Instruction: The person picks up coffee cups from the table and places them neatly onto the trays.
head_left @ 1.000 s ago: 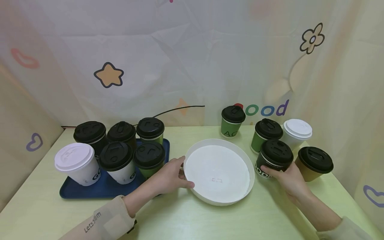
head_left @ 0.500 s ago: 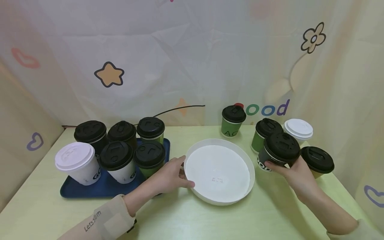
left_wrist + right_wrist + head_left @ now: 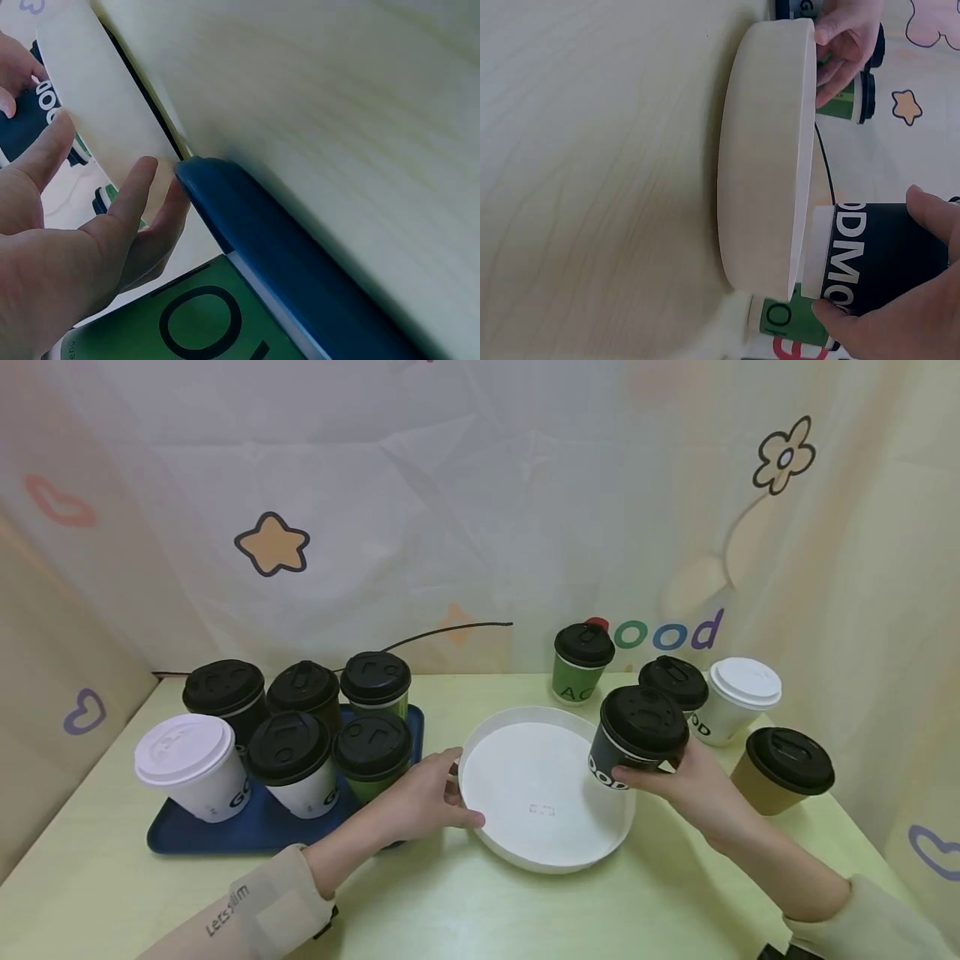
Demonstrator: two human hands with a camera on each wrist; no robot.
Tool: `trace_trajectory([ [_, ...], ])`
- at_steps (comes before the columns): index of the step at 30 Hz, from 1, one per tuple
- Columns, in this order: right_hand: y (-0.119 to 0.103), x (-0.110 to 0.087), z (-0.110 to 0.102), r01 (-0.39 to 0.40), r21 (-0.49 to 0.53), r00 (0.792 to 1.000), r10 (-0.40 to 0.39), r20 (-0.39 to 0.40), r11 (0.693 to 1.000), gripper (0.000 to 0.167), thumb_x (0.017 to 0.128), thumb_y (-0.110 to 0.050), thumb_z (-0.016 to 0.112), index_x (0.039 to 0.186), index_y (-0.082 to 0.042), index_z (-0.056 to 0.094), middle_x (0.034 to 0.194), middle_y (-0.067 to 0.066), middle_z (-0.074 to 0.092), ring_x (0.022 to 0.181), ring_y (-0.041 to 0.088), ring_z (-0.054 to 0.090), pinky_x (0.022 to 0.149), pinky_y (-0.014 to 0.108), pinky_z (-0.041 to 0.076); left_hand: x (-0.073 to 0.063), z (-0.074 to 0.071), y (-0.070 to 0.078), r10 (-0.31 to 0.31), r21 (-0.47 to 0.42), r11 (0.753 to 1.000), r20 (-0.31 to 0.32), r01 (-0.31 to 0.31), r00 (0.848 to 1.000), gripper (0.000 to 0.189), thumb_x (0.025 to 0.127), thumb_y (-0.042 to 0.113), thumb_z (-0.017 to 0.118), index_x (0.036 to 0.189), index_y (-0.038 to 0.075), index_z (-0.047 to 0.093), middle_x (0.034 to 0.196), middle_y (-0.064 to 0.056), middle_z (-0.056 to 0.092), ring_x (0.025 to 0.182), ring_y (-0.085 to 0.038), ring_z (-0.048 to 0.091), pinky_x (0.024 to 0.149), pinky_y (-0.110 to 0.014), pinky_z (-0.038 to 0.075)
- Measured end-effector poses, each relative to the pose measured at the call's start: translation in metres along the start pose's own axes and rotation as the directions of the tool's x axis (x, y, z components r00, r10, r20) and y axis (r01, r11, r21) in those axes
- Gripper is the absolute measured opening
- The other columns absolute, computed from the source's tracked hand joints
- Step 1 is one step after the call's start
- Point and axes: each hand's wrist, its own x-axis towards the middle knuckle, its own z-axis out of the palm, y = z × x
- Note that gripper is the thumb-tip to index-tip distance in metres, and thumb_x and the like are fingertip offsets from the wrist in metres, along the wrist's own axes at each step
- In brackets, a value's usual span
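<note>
Behind the pale table [image 3: 480, 918] hangs cloth [image 3: 570, 527] printed with a star [image 3: 273, 544] and flower [image 3: 784, 457].

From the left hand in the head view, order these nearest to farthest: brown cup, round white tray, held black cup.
1. Round white tray: immediately right of the left hand.
2. Black cup: farther right, in the right hand.
3. Brown cup: far right, beyond the black cup.

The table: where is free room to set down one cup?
Bare: the table in front of the white round tray, between both forearms; also behind that tray, between the blue tray and lone green cup. Crowded: the blue tray, under six cups, and the right side, where three cups stand near the right hand.
</note>
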Motion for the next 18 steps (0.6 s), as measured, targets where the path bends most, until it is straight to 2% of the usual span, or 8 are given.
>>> trace_trajectory([
  [6, -0.005, 0.009, 0.017, 0.012, -0.037, 0.999, -0.011, 0.037, 0.999, 0.079, 0.085, -0.017, 0.087, 0.15, -0.007, 0.045, 0.144, 0.02, 0.052, 0.136, 0.034, 0.042, 0.111, 0.057, 0.033, -0.001, -0.001, -0.001, 0.002, -0.017, 1.0, 0.011, -0.002, 1.0, 0.077, 0.083, 0.007, 0.088, 0.145, -0.007, 0.044, 0.118, -0.018, 0.061, 0.103, -0.027, 0.066, 0.084, -0.033, 0.056],
  [13, -0.014, 0.02, 0.031, -0.048, -0.08, 0.993, 0.057, 0.107, 0.996, 0.081, 0.082, -0.022, 0.089, 0.149, -0.008, 0.047, 0.144, 0.017, 0.055, 0.138, 0.035, 0.042, 0.113, 0.061, 0.03, -0.001, -0.001, -0.002, 0.007, 0.009, 1.0, 0.007, -0.007, 1.0, 0.076, 0.083, 0.009, 0.088, 0.144, -0.005, 0.045, 0.117, -0.015, 0.061, 0.101, -0.025, 0.065, 0.085, -0.034, 0.056],
  [18, -0.016, 0.029, 0.043, -0.033, -0.115, 0.986, 0.05, 0.156, 0.993, 0.074, 0.081, -0.025, 0.09, 0.144, -0.009, 0.054, 0.138, 0.014, 0.061, 0.134, 0.035, 0.047, 0.111, 0.059, 0.033, -0.003, 0.0, -0.001, -0.02, -0.004, 1.0, -0.008, 0.02, 1.0, 0.085, 0.082, 0.008, 0.089, 0.149, -0.007, 0.039, 0.119, -0.017, 0.061, 0.102, -0.024, 0.066, 0.087, -0.035, 0.056],
])
